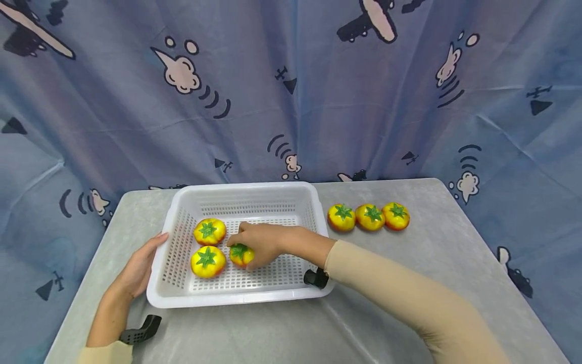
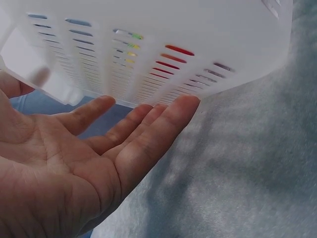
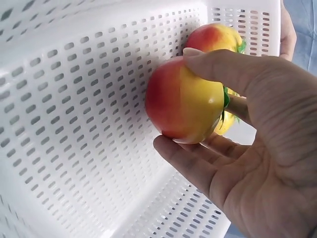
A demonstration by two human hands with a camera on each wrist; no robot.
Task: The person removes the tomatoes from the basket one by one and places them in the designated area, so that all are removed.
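Note:
My right hand (image 1: 263, 245) reaches into a white plastic basket (image 1: 241, 299) and grips a yellow-and-red tomato (image 3: 183, 101) with a green leafy top. In the right wrist view the thumb is on one side of it and the fingers are on the other, just over the perforated bottom. Two similar tomatoes, one farther back (image 1: 209, 231) and one nearer (image 1: 208, 262), sit in the basket's left part. My left hand (image 1: 141, 268) holds the basket's left side, thumb at the rim (image 1: 159, 263) and fingers (image 2: 148, 144) against the outer wall.
Three more tomatoes (image 1: 341, 218) (image 1: 370, 217) (image 1: 396, 216) stand in a row on the grey table (image 1: 386, 283), right of the basket. A blue patterned curtain (image 1: 254, 91) hangs behind the table. Black wrist straps (image 1: 141, 329) are on both arms.

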